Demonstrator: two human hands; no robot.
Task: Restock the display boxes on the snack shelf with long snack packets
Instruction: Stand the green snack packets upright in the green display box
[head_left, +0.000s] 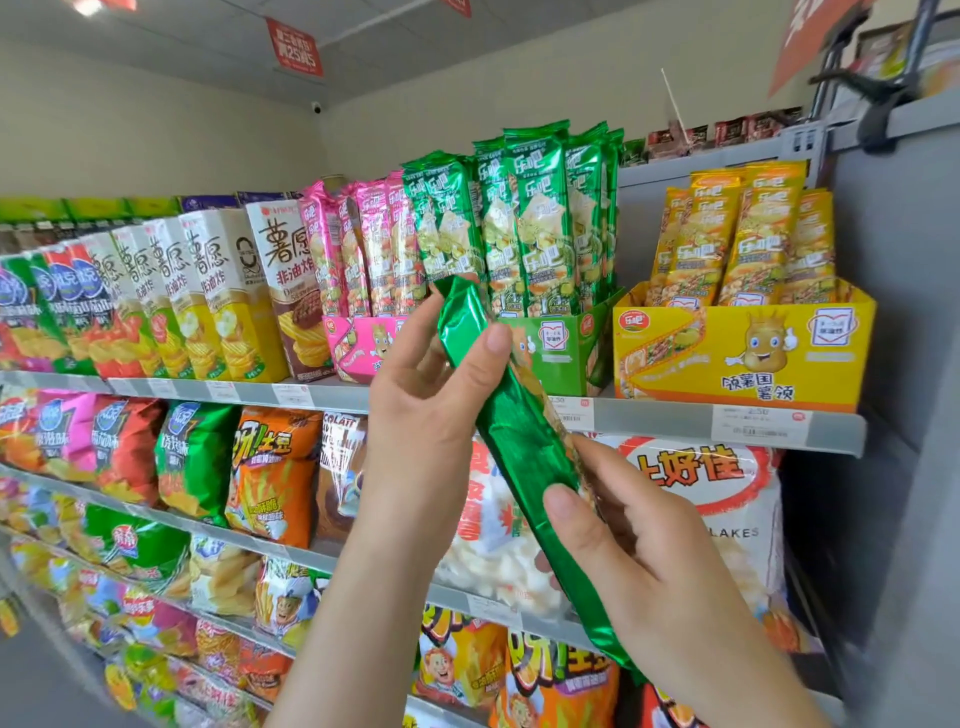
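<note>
Before the snack shelf, a long green packet hangs slantwise between both hands: the left hand curls its fingers round the top and the right hand grips the lower half, probably to steer it upright into the green display box.

Both forearms bare, angled up from below; L grip higher, back of hand to cam, thumb across front of green packet, fingers behind it; R grip lower, thumb pressed on packet, fingers curled behind; grips apart
</note>
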